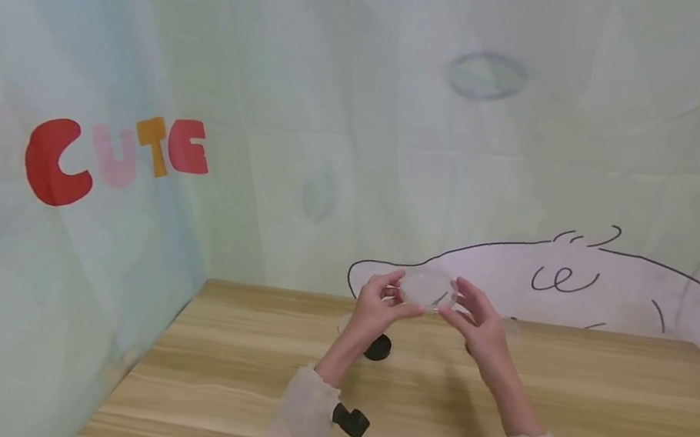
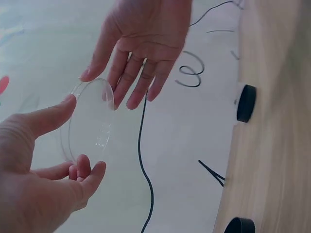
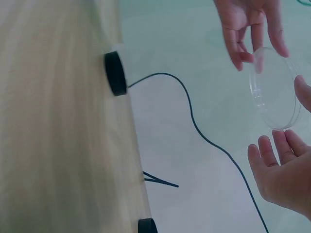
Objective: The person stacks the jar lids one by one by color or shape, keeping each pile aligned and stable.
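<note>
A clear, shallow round petri dish (image 1: 427, 291) is held up above the far edge of the table, tilted. My left hand (image 1: 375, 307) pinches its left rim between thumb and fingers, and in the left wrist view the dish (image 2: 91, 124) stands almost on edge. From the opposite side my right hand (image 1: 480, 324) holds the rim, its thumb and fingertips on the dish. The right wrist view shows the right hand (image 3: 284, 172) below the dish (image 3: 274, 94) and the left hand (image 3: 252, 24) above it.
On the wooden table (image 1: 411, 432) lies a black round disc or lid (image 1: 378, 348) by my left wrist. Another black disc (image 2: 246, 103) sits near the table's far edge, mostly hidden by my right wrist in the head view. A printed cloth backdrop (image 1: 339, 123) hangs behind.
</note>
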`<state>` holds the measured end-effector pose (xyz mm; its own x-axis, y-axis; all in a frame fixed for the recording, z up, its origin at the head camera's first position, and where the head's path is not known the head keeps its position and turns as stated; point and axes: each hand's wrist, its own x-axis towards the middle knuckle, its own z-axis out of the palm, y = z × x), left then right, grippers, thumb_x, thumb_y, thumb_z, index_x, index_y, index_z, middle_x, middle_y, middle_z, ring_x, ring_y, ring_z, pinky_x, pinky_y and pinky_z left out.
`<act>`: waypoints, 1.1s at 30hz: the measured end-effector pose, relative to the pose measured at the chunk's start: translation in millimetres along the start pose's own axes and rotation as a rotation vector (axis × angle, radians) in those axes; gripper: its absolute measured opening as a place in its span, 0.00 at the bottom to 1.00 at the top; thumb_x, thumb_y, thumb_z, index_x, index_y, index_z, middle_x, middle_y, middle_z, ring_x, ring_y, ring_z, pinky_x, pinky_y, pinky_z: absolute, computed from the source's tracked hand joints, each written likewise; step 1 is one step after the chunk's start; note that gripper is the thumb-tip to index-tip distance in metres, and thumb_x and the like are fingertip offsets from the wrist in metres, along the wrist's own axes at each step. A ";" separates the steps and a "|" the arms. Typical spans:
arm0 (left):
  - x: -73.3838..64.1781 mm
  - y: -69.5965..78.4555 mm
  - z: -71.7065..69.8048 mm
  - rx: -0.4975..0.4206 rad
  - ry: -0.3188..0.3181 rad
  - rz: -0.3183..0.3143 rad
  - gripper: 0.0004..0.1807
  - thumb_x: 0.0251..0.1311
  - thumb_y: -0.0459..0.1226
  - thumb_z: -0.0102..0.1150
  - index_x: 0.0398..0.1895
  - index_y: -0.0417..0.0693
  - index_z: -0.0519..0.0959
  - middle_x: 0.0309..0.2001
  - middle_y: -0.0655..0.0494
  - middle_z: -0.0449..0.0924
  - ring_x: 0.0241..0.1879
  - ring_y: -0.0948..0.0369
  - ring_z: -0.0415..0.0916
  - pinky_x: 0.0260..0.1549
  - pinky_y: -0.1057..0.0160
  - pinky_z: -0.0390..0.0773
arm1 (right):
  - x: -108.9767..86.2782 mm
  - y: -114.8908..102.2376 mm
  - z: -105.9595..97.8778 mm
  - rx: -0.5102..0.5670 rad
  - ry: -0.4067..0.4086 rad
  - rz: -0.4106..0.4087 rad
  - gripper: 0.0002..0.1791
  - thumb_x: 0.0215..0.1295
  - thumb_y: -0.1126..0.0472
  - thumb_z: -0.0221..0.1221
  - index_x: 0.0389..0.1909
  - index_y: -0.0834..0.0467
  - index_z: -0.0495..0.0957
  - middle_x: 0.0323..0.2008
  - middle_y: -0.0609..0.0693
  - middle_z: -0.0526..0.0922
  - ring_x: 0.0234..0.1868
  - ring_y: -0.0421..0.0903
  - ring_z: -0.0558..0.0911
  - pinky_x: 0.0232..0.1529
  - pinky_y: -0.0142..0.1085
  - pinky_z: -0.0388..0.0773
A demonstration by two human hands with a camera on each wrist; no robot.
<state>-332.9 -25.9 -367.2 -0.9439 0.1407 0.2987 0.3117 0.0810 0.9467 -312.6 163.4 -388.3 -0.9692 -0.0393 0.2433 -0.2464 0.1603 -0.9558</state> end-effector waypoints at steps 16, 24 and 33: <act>-53.5 -14.3 -95.4 0.151 -0.316 0.020 0.42 0.48 0.30 0.73 0.65 0.32 0.60 0.65 0.35 0.67 0.62 0.39 0.66 0.63 0.42 0.68 | -33.8 2.5 67.6 -0.035 -0.242 0.006 0.41 0.57 0.62 0.68 0.71 0.63 0.62 0.61 0.65 0.69 0.63 0.58 0.68 0.65 0.52 0.70; -69.3 -33.7 -105.3 0.324 -0.409 -0.048 0.50 0.46 0.37 0.75 0.71 0.32 0.58 0.62 0.35 0.68 0.59 0.42 0.65 0.60 0.47 0.68 | -34.0 19.4 71.5 -0.111 -0.441 0.037 0.41 0.54 0.61 0.71 0.67 0.68 0.65 0.59 0.66 0.72 0.60 0.59 0.70 0.63 0.52 0.71; -75.6 -48.0 -109.3 0.452 -0.466 -0.081 0.45 0.44 0.38 0.76 0.66 0.33 0.66 0.57 0.38 0.70 0.55 0.48 0.64 0.54 0.51 0.68 | -29.9 28.9 79.4 -0.189 -0.522 0.058 0.41 0.48 0.64 0.73 0.64 0.67 0.68 0.58 0.65 0.73 0.57 0.56 0.71 0.58 0.47 0.73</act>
<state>-288.5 -148.3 -422.1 -0.8519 0.5214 0.0494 0.3528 0.5017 0.7898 -290.8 90.9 -436.2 -0.8648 -0.5011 0.0312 -0.2350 0.3490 -0.9072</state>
